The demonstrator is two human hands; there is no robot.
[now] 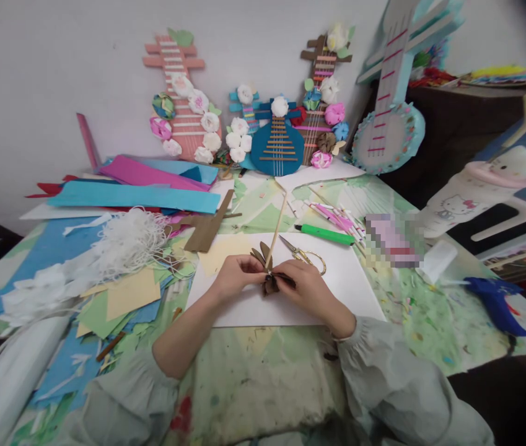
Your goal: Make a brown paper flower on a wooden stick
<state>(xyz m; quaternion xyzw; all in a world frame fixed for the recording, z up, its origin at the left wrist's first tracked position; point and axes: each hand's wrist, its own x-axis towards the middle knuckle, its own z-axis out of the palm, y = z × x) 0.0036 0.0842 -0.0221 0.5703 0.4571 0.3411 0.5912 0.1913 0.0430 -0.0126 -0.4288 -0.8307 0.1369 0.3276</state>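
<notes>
At the near side, a paint-stained table cover [244, 365] was partly overlapped by grey sleeves [127, 396]. To the left it was crowded by green and cream paper scraps [135, 294] and a tangle of white string [135, 241]; toward the right edge, a blue glue gun [495, 303] was laid.

Over a white paper sheet [350, 285], a brown paper flower [269, 287] was held between the two hands. Its base was pinched by the narrowed fingers of the left hand [235, 279] and of the right hand [309, 288]; exactly which petals were gripped could not be told. The flower's thin stick [278, 229] was directed away from the person, its long axis inclined slightly to the right, its free end carried past the sheet's far edge.

Just right of the stick, space was taken up by gold-handled scissors [296, 249], with a green pen-like tool [325, 235] beyond. Farther left, turquoise paper [135, 196] was piled with magenta. Farthest, flower-trimmed lute models were stood along the wall, a dark blue lute [277, 148] among them.
</notes>
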